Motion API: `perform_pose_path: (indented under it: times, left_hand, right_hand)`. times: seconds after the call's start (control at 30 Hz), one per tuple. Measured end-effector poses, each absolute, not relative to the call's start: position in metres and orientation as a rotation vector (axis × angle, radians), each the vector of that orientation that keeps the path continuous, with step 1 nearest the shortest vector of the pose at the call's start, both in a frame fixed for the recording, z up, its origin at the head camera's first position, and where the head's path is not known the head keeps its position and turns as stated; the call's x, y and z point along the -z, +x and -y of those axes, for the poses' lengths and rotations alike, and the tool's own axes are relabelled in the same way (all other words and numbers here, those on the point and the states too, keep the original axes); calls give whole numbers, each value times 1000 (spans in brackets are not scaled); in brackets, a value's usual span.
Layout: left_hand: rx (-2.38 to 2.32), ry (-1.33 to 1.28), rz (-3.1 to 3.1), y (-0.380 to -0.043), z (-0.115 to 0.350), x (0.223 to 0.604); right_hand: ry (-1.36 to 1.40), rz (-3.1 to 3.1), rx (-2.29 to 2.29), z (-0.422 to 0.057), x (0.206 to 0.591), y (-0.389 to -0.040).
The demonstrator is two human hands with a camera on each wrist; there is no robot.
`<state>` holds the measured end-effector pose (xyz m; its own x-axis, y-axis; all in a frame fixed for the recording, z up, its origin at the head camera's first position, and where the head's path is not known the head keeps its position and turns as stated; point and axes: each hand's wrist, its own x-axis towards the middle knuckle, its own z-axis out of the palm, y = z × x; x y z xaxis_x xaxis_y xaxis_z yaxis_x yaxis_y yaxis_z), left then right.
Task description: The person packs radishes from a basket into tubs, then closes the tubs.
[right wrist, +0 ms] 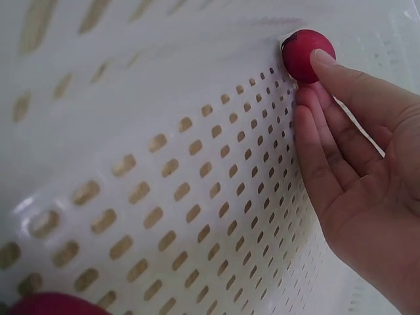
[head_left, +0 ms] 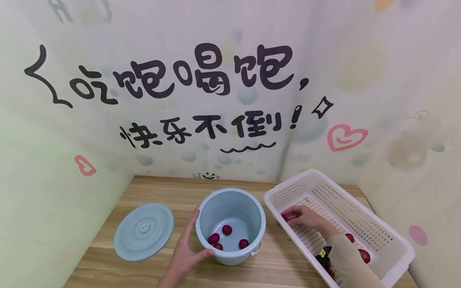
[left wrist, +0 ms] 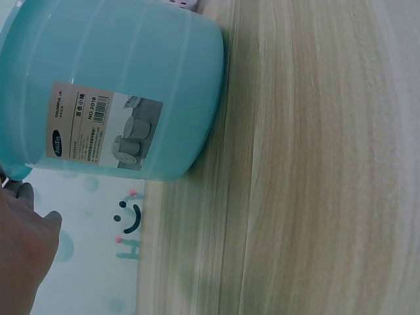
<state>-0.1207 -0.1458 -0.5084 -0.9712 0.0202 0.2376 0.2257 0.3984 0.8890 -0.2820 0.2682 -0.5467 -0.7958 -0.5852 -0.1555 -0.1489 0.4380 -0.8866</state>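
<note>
A light blue bucket (head_left: 234, 256) stands on the wooden table with several small red fruits (head_left: 227, 229) in its bottom. My left hand (head_left: 187, 248) grips its left side, thumb curved round the front wall. In the left wrist view the bucket (left wrist: 131, 59) shows its label, and the left hand (left wrist: 23, 243) is at the lower left. My right hand (head_left: 293, 214) reaches into the white perforated basket (head_left: 288, 187). Its straight fingers (right wrist: 341, 79) touch one red fruit (right wrist: 305, 54) against the basket's far end wall.
The bucket's blue lid (head_left: 144, 231) lies flat on the table (head_left: 169, 192) to the left. More red fruits (head_left: 364, 255) lie in the near part of the basket, beside my sleeve (head_left: 353, 264). Patterned walls close in the table at the back and both sides.
</note>
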Motion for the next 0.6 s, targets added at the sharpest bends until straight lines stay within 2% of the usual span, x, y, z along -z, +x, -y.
perform_pose_path:
  times: [0.6]
  left_hand:
    - [1593,-293,2439,-122,149,508]
  right_hand:
    - [-616,-2324,1296,-266,554,-286]
